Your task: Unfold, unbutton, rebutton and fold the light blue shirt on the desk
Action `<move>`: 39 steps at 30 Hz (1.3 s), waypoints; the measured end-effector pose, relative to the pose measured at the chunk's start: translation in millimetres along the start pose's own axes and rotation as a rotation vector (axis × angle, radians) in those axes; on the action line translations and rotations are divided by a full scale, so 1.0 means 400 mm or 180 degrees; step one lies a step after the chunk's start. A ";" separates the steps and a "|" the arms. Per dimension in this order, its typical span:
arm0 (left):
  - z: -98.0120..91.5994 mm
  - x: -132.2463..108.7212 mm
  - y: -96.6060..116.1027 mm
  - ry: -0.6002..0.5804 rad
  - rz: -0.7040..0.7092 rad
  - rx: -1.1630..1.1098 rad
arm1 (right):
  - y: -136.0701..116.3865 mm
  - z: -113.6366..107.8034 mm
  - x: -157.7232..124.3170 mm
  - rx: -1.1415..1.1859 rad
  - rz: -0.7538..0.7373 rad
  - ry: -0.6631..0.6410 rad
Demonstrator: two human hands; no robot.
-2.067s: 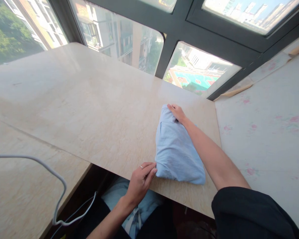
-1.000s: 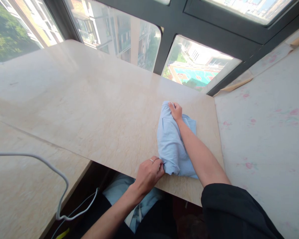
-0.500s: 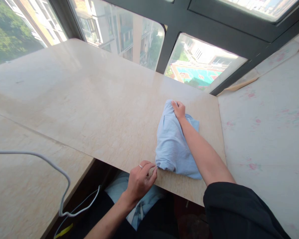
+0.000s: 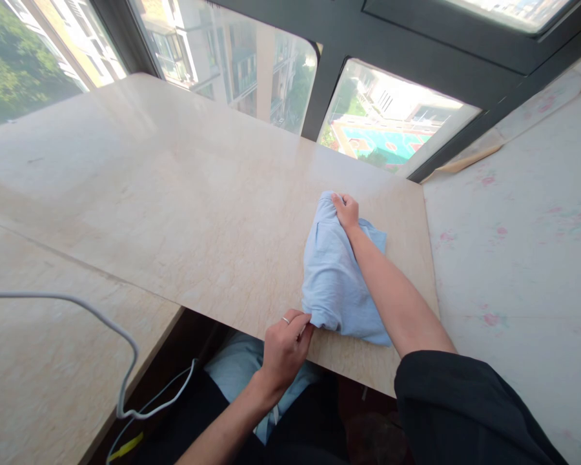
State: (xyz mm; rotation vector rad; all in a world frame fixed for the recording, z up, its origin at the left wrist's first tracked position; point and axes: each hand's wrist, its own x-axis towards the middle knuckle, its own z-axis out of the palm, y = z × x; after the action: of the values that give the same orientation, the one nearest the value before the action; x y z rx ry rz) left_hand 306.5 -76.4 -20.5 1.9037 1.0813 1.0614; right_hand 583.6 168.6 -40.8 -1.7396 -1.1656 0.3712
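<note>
A light blue cloth garment [image 4: 332, 271], folded into a thick bundle, lies near the right end of the stone-look tabletop [image 4: 213, 213]. At its far edge my right hand [image 4: 347, 210] is closed on the gathered fabric. My left hand [image 4: 289, 342], with a ring on one finger, pinches the garment's near left corner at the table's front edge. Part of the garment is hidden under my right forearm. What kind of garment it is I cannot tell.
A white cable [image 4: 121, 336] loops over the left tabletop section and down into the gap. Windows with a dark frame [image 4: 334, 71] border the far side. A flower-patterned wall [image 4: 508, 278] stands at right. Light blue fabric [image 4: 237, 365] lies on my lap.
My left hand has moved right and slightly up, its fingers closing on the garment's near corner. My right hand keeps its grip in nearly the same place.
</note>
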 end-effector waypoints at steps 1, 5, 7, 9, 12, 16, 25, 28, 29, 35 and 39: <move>-0.002 -0.001 -0.004 0.0045 0.0053 -0.0078 | 0.000 0.000 0.000 0.0005 0.0004 -0.0012; -0.020 -0.003 -0.015 0.0111 -0.0038 -0.0304 | 0.002 0.001 0.003 -0.0032 0.0015 -0.0038; -0.031 -0.004 -0.015 0.0081 -0.0102 -0.0319 | 0.004 0.002 0.004 -0.0053 0.0001 -0.0019; -0.040 -0.008 -0.010 0.0027 -0.0103 -0.0297 | 0.006 0.004 0.005 -0.0051 -0.0023 -0.0002; -0.047 -0.018 0.005 -0.0025 -0.0051 -0.0263 | 0.008 0.006 0.006 -0.0047 -0.0040 0.0024; -0.043 -0.030 0.017 0.0163 0.0085 -0.0085 | 0.008 0.007 0.008 -0.0086 -0.0049 0.0021; -0.020 -0.037 -0.020 0.0609 -0.0402 -0.0135 | 0.010 0.007 0.009 -0.0102 -0.0025 0.0009; -0.032 -0.022 -0.011 0.0458 -0.0231 0.0029 | 0.012 0.007 0.010 -0.0134 -0.0038 -0.0022; -0.036 -0.018 -0.009 0.0430 -0.0144 0.0088 | 0.013 0.007 0.010 -0.0149 -0.0042 -0.0032; -0.038 -0.010 -0.018 0.0591 0.0191 0.0228 | 0.017 0.009 0.012 -0.0164 -0.0028 -0.0005; -0.043 -0.010 -0.024 0.0421 0.0600 0.0386 | 0.019 0.011 0.013 -0.0174 -0.0050 -0.0048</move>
State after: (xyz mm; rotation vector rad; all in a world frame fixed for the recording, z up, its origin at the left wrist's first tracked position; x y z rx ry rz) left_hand 286.6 -73.1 -22.7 2.0891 1.0763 1.2670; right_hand 587.2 174.8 -47.9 -1.7765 -1.2096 0.3465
